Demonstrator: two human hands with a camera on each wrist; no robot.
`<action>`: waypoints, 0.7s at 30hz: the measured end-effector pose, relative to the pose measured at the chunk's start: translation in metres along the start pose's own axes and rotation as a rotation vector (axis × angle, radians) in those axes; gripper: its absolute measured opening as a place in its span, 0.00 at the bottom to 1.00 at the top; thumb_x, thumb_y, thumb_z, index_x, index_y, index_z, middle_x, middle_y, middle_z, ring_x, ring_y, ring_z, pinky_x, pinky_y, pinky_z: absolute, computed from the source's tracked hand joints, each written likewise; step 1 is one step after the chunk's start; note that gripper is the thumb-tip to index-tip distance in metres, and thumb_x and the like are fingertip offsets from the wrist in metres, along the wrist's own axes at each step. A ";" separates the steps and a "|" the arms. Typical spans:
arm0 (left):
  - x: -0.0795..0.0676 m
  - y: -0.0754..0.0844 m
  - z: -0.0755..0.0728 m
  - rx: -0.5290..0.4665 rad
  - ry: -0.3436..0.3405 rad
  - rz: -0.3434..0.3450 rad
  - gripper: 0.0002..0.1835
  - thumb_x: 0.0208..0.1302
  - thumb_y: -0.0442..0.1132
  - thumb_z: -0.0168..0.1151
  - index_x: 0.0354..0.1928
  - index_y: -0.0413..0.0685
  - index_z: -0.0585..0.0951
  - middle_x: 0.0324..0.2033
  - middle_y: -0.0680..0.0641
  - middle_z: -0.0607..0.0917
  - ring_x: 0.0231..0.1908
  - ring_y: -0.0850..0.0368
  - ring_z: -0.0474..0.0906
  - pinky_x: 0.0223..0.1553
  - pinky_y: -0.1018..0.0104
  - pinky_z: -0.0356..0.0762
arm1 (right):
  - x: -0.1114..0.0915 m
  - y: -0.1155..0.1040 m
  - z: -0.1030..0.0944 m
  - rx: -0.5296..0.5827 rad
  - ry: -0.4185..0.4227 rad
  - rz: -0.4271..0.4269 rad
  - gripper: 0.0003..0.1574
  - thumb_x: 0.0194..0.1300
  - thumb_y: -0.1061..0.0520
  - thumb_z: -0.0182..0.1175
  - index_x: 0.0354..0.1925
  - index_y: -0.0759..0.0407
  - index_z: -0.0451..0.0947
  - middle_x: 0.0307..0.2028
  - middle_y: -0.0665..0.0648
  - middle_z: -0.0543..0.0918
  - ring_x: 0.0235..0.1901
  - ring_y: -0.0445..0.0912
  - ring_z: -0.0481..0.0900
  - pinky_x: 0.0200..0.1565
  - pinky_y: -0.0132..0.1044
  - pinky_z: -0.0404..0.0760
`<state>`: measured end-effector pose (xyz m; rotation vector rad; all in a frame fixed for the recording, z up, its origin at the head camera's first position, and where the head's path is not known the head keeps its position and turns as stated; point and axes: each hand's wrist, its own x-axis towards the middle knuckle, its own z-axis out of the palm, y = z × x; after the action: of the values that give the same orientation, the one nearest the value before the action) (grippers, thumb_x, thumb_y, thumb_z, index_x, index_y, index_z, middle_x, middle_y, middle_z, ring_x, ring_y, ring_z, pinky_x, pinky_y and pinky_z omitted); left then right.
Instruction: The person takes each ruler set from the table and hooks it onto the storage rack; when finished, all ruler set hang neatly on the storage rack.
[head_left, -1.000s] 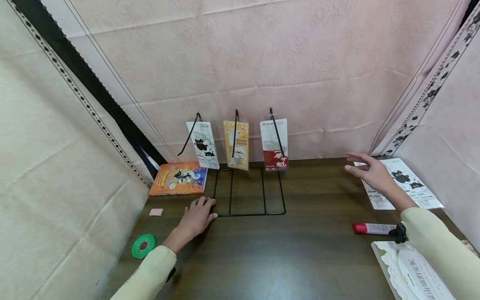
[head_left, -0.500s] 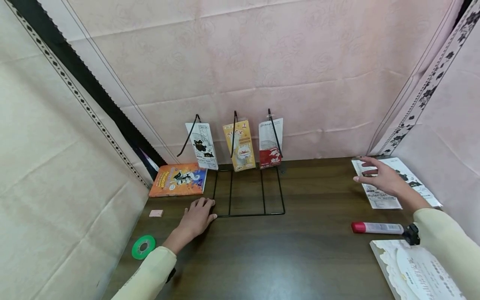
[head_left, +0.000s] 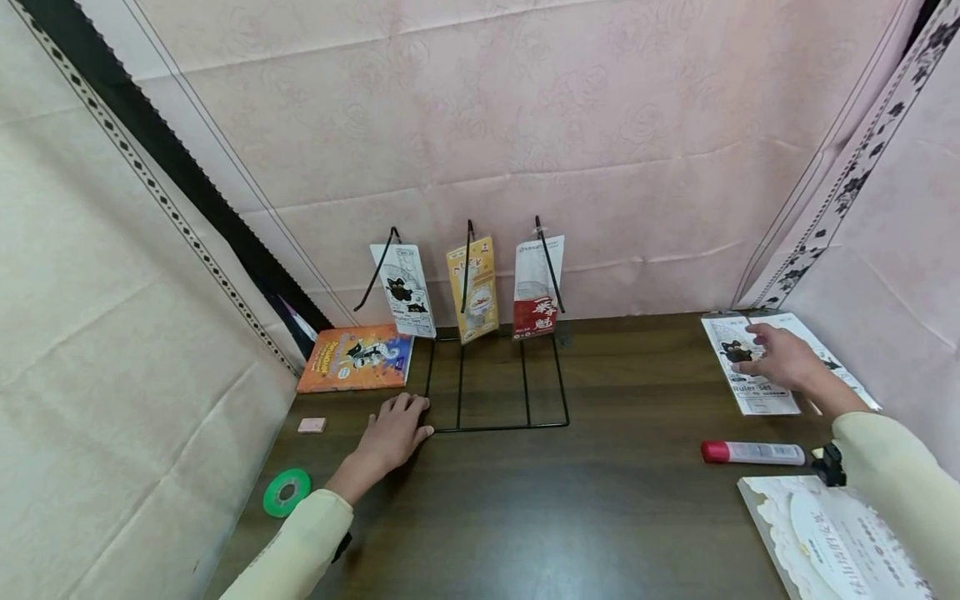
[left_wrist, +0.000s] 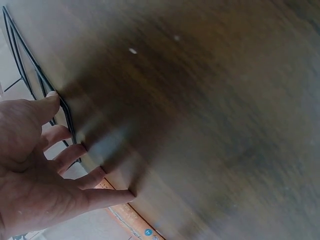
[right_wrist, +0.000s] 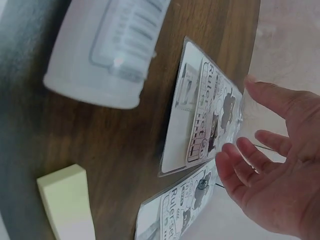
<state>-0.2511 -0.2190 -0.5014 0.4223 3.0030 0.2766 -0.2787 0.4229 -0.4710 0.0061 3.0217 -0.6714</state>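
Note:
My left hand (head_left: 390,433) rests at the front left corner of a black wire rack (head_left: 502,429). Its fingers are spread and fairly straight, and in the left wrist view the thumb (left_wrist: 47,107) touches the rack's wire. My right hand (head_left: 780,362) is over two white ruler-set packets with black cats, at the table's back right. One packet (right_wrist: 200,115) lies nearest the thumb in the right wrist view, the second packet (right_wrist: 175,205) beside it. The right fingers are loosely bent with nothing between them; contact with a packet I cannot tell.
Three packs hang on the rack's hooks: white (head_left: 405,287), yellow (head_left: 474,292), white-and-red (head_left: 537,287). An orange book (head_left: 356,358), pink block (head_left: 312,425) and green ring (head_left: 287,493) lie left. A red-capped tube (head_left: 753,452), pale yellow block (right_wrist: 67,200) and white box (head_left: 832,533) lie right.
My right hand has moved right and down over the ruler-set packets. The hanging packs have swung slightly. My left hand stays at the rack's corner.

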 end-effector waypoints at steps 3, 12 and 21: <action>0.001 -0.001 0.000 0.002 -0.006 -0.003 0.25 0.69 0.54 0.55 0.65 0.57 0.69 0.63 0.44 0.70 0.67 0.36 0.62 0.57 0.28 0.63 | 0.001 0.003 0.001 -0.004 -0.022 0.012 0.57 0.55 0.43 0.69 0.67 0.75 0.54 0.56 0.83 0.68 0.54 0.76 0.67 0.52 0.67 0.68; 0.002 0.000 -0.002 0.006 0.002 0.003 0.25 0.69 0.54 0.55 0.64 0.57 0.69 0.62 0.44 0.70 0.67 0.36 0.62 0.57 0.28 0.64 | 0.001 0.006 0.003 -0.005 -0.055 0.067 0.63 0.53 0.37 0.69 0.68 0.74 0.52 0.56 0.81 0.67 0.54 0.75 0.66 0.51 0.68 0.68; 0.000 -0.001 -0.001 0.000 0.003 0.007 0.25 0.69 0.53 0.55 0.65 0.56 0.69 0.63 0.44 0.70 0.67 0.36 0.62 0.57 0.27 0.63 | 0.001 0.006 0.005 -0.017 -0.052 0.052 0.65 0.51 0.34 0.69 0.68 0.73 0.52 0.56 0.81 0.68 0.53 0.74 0.67 0.50 0.67 0.68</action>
<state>-0.2517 -0.2197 -0.5005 0.4327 3.0052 0.2781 -0.2798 0.4255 -0.4783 0.0652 2.9666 -0.6308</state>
